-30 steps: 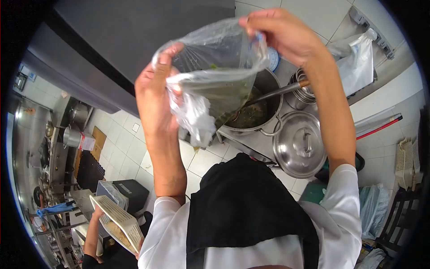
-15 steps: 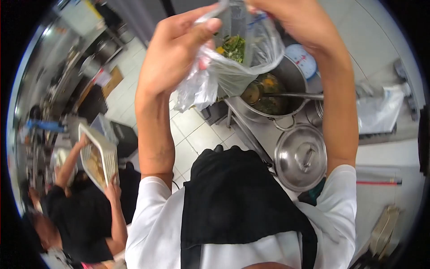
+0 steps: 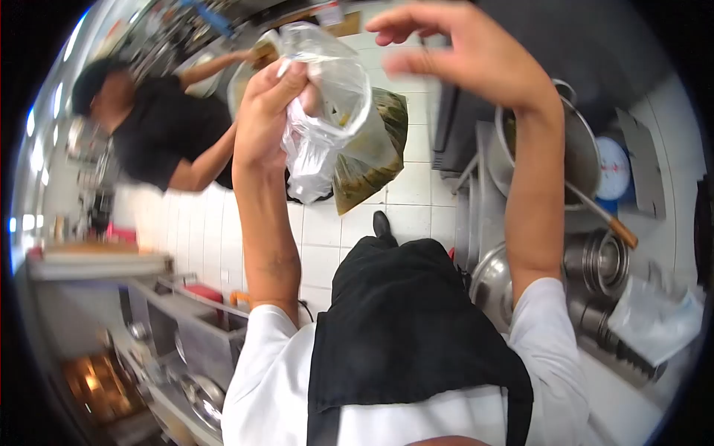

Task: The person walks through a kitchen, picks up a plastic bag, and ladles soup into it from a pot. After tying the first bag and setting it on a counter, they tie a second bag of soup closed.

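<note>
Clearly, the left hand [image 3: 269, 115] is clamped on the gathered top of 1 clear bag [image 3: 364, 149], its greenish contents hanging above the tiled floor [image 3: 416, 223]. Farther right, the right hand [image 3: 472, 56] stands apart from it, fingers parted, near the pot [image 3: 581, 149].

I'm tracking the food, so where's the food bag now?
At the upper middle of the head view, the food bag is gripped in the left hand, over the tiled floor.

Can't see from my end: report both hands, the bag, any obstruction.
Left hand gripping plastic bag near its top. Right hand open, off the bag. Bag hanging, greenish contents at bottom. Co-worker on left, possible crowding.
</note>
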Motion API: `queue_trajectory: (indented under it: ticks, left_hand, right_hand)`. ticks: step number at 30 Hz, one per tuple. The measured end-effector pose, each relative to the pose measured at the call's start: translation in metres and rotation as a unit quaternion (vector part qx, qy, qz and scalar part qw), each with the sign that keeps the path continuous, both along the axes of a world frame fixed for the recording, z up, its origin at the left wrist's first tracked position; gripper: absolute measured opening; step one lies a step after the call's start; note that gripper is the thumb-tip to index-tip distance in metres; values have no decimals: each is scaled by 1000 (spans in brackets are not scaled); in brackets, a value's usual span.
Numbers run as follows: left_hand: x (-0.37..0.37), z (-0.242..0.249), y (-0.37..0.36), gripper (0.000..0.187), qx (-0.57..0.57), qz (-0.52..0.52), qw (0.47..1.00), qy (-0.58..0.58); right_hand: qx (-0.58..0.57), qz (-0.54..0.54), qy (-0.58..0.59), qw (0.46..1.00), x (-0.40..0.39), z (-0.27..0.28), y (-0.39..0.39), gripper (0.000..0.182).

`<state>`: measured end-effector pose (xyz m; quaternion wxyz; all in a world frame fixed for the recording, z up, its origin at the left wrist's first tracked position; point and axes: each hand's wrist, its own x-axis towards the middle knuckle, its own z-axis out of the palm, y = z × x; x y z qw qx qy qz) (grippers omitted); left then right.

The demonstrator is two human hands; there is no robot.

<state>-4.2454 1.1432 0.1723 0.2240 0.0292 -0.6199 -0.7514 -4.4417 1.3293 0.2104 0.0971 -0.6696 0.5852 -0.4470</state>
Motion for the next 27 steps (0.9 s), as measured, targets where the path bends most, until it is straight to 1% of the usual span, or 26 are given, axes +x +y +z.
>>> queue_trajectory:
  ticks: [1,2,3,4,5,6,7,8,9,10,11,12,13,14,15,16,17,18,19,20,21,22,23,25,27]
  left_hand:
    - [12,5,-4,24,-2,33,999,2]
    - [18,13,-6,24,-96,54,992,-54]
    - [27,23,-5,24,-185,74,973,-116]
    - [40,34,1,23,-213,81,958,-172]
    - [53,42,4,27,-237,89,941,-226]
    - [65,36,-9,27,-251,85,939,-219]
    - [87,41,-17,27,-246,119,937,-218]
    - [114,47,-24,26,-245,113,934,-235]
    - [142,50,-31,24,-241,105,931,-253]
    - [163,44,-38,24,-210,151,936,-239]
    - [194,52,-37,28,-189,184,931,-253]
    - [233,61,-45,35,-212,186,925,-255]
    - [271,71,-46,43,-235,188,918,-258]
    - [305,69,-38,40,-151,282,938,-131]
    - [348,84,-22,39,-185,375,891,-178]
    - [393,79,-15,36,-164,422,881,-133]
    - [427,68,-5,34,-145,466,868,-91]
    - [477,50,0,34,-105,470,875,-53]
    - [523,29,12,35,-44,487,872,-18]
    - [570,9,23,36,15,502,864,21]
    - [605,-15,48,37,96,526,843,56]
    - [641,-48,67,36,161,562,804,109]
    - [669,-82,87,36,224,592,758,159]
    - [697,-141,132,37,289,645,684,180]
    - [727,-194,170,34,329,678,635,170]
  right_hand:
    - [-19,28,63,997,9,-17,-9,58]
    - [-91,78,127,985,27,-38,-27,79]
    - [42,170,-39,984,55,-51,-44,84]
    - [167,220,-120,954,79,-58,-59,75]
    - [169,248,-107,948,102,-75,-79,75]
    - [99,231,-140,958,124,-98,-101,67]
    - [29,214,-176,960,146,-108,-120,59]
    - [32,247,-166,954,167,-104,-135,59]
    - [33,267,-235,934,189,-102,-148,47]
    - [40,280,-304,910,211,-102,-158,37]
    - [51,304,-297,904,237,-101,-167,37]
    - [56,284,-364,885,265,-100,-176,26]
    - [66,261,-430,862,293,-101,-185,19]
    - [91,289,-447,841,317,-106,-197,19]
    - [105,309,-437,838,341,-109,-206,19]
    - [127,350,-529,763,367,-112,-213,18]
    - [151,380,-616,674,381,-119,-215,19]
    - [222,364,-663,616,405,-119,-221,20]
    - [239,374,-654,612,434,-118,-227,20]
    - [252,348,-690,583,460,-122,-232,23]
    - [265,317,-724,553,484,-127,-239,25]
    - [289,301,-740,527,509,-135,-250,27]
    - [305,356,-762,448,533,-144,-255,20]
    - [321,353,-750,459,573,-159,-269,15]
    - [346,338,-742,464,623,-168,-280,12]
